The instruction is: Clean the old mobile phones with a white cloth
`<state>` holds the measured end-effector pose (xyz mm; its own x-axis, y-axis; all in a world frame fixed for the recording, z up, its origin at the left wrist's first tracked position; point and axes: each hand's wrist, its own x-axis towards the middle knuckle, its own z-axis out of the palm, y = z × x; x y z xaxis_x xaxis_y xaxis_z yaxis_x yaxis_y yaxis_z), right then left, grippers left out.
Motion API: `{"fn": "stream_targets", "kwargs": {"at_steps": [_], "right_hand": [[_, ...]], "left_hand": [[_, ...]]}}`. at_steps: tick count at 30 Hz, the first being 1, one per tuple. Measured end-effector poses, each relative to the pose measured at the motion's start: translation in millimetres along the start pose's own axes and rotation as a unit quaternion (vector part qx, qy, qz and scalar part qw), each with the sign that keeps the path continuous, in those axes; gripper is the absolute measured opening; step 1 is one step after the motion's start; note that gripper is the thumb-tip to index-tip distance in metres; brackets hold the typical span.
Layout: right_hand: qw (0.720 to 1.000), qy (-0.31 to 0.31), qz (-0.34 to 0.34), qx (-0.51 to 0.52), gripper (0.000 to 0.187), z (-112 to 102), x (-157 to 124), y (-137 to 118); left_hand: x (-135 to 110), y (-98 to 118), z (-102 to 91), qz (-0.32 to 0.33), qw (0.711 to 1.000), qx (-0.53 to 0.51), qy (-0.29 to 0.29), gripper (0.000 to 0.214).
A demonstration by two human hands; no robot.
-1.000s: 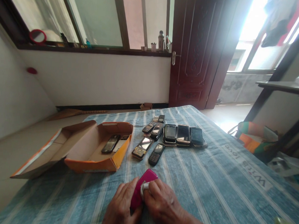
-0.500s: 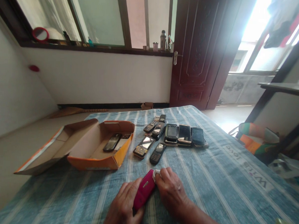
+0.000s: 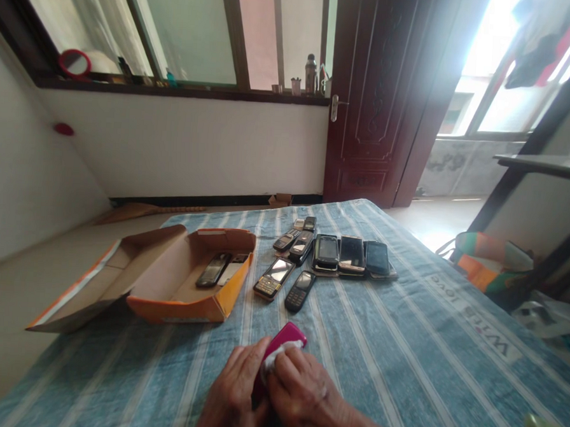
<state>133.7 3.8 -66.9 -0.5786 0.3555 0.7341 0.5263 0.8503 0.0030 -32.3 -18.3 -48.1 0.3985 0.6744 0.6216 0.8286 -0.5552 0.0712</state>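
1. The pink phone (image 3: 291,333) lay at a slant between the person's two hands, over the near part of the striped cover (image 3: 383,352).
2. The left hand (image 3: 234,389) gripped its side, fingers closed round it.
3. The right hand (image 3: 302,386) pinched a white cloth (image 3: 281,350) against its face.
4. Just beyond lay a black keypad phone (image 3: 300,292) and a gold-keyed phone (image 3: 274,278).
5. Leftward, an open orange box (image 3: 179,311) held a dark phone (image 3: 214,270).

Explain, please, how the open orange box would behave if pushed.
The box looks like thin cardboard, so it may flex. Wide and low on the striped cover, it probably won't tip. The dark phone lying inside might slide.
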Motion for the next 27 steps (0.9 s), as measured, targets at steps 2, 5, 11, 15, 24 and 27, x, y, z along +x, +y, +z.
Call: {"fn": "stream_targets", "kwargs": {"at_steps": [2,5,11,15,24,27], "right_hand": [[1.0,-0.014,0.02,-0.007,0.025,-4,2,6],[0.997,-0.033,0.06,-0.019,0.025,-7,3,18],[0.992,-0.03,0.116,-0.047,0.023,-5,0,36],[0.994,-0.012,0.106,-0.007,0.027,-10,2,32],[0.999,-0.021,-0.026,0.033,0.029,-4,2,0],[1.0,-0.03,-0.007,0.005,0.027,-2,1,5]], "left_hand": [[2,1,-0.5,-0.004,1.0,-0.005,0.006,0.047],[3,3,-1.8,-0.009,1.0,-0.009,0.006,0.045],[4,5,-3.3,-0.017,1.0,-0.005,0.004,0.046],[4,6,-3.8,-0.019,1.0,-0.013,-0.004,0.048],[-5,-1,2.7,-0.012,1.0,-0.007,0.003,0.055],[-2,1,1.2,-0.011,1.0,-0.005,0.009,0.051]]}}
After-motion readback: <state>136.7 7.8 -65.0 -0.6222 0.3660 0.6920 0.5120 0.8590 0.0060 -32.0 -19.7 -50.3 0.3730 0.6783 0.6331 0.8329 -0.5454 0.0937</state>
